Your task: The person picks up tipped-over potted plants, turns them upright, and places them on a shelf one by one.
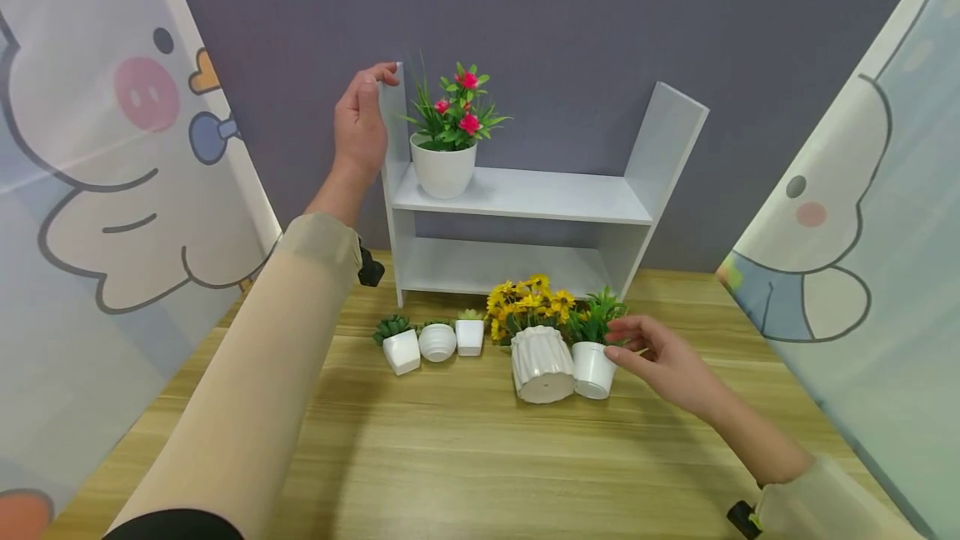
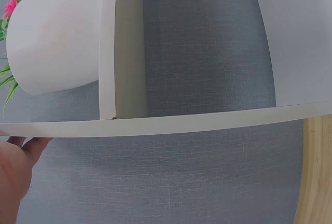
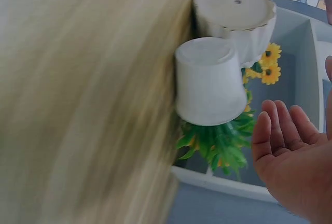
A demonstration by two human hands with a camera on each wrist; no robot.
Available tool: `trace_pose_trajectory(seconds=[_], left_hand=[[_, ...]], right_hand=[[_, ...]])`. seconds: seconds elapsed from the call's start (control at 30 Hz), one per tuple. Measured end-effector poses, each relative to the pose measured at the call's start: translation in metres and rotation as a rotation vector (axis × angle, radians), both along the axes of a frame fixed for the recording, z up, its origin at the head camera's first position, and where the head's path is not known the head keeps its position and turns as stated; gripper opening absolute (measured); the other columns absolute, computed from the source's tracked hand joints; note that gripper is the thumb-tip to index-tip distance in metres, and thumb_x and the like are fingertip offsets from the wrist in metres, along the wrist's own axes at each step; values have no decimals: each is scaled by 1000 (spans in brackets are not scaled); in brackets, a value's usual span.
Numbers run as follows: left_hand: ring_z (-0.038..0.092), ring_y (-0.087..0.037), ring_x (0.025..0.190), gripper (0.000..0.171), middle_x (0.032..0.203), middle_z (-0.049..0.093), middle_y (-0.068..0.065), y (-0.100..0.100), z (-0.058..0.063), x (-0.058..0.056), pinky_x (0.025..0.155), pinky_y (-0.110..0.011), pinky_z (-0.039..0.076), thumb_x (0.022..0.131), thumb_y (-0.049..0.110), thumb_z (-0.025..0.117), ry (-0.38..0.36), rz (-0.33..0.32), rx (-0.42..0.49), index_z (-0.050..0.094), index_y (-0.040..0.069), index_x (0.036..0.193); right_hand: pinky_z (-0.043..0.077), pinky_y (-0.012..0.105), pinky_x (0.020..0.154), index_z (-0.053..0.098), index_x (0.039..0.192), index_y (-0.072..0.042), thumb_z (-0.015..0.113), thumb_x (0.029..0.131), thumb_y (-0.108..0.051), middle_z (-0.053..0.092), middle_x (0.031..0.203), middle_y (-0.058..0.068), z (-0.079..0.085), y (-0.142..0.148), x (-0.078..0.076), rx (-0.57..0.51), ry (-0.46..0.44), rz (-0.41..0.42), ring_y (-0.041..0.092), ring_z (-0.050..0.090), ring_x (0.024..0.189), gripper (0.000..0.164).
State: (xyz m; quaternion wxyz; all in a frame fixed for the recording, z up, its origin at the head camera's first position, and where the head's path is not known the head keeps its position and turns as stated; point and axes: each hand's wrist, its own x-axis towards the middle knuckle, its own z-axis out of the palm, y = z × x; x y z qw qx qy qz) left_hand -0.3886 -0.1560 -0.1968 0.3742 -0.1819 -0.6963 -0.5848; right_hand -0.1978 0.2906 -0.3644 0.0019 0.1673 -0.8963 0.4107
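My left hand (image 1: 362, 125) is raised at the top of the left side panel of a white shelf (image 1: 525, 192); its fingers touch the panel's outer side. Just right of that panel, a white pot with pink flowers and green leaves (image 1: 444, 167) stands upright on the upper board. My right hand (image 1: 667, 363) is beside a white pot with a green plant (image 1: 593, 369), fingers spread and a little bent. That pot lies tipped on the table, its base toward me. In the right wrist view the palm (image 3: 293, 164) holds nothing, with a gap to the pot (image 3: 210, 84).
A ribbed white pot with yellow flowers (image 1: 542, 365) lies tipped beside the green plant. Farther left on the wooden table (image 1: 450, 457) are three small white succulent pots (image 1: 438, 342). A grey wall (image 1: 555, 40) is behind the shelf; cartoon-printed panels (image 1: 112, 190) flank the table.
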Motion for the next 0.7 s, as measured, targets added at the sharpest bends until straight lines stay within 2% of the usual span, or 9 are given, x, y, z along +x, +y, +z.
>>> trace_pose_trajectory(seconds=[0.13, 0.3, 0.5, 0.7], left_hand=[[50, -2, 150, 36, 152, 68, -4, 0, 0, 0, 124, -15, 29, 119, 28, 37, 1, -1, 7, 68, 10, 114], [50, -2, 149, 34, 152, 68, -3, 1, 0, -1, 124, -14, 29, 119, 28, 37, -3, 2, 6, 68, 20, 109], [49, -2, 150, 35, 152, 68, -2, 1, 1, 0, 124, -14, 29, 119, 29, 37, -14, 3, 6, 69, 19, 110], [49, -3, 151, 36, 153, 67, -2, 0, 0, -2, 124, -14, 29, 119, 28, 37, -17, 9, 8, 69, 13, 113]], right_hand=[[59, 26, 84, 60, 144, 1, 71, 108, -26, 73, 134, 15, -10, 9, 5, -1, -33, -13, 7, 68, 105, 46], [60, 27, 79, 61, 142, 1, 72, 108, -26, 74, 129, 14, -30, 17, 12, -21, -99, -24, 6, 68, 101, 44], [63, 32, 78, 57, 144, 6, 71, 108, -24, 70, 133, 20, -47, 20, 17, -101, -224, -16, 15, 70, 103, 49], [63, 31, 79, 52, 149, 8, 70, 108, -27, 68, 137, 22, -54, 19, 15, -89, -283, -43, 21, 69, 109, 57]])
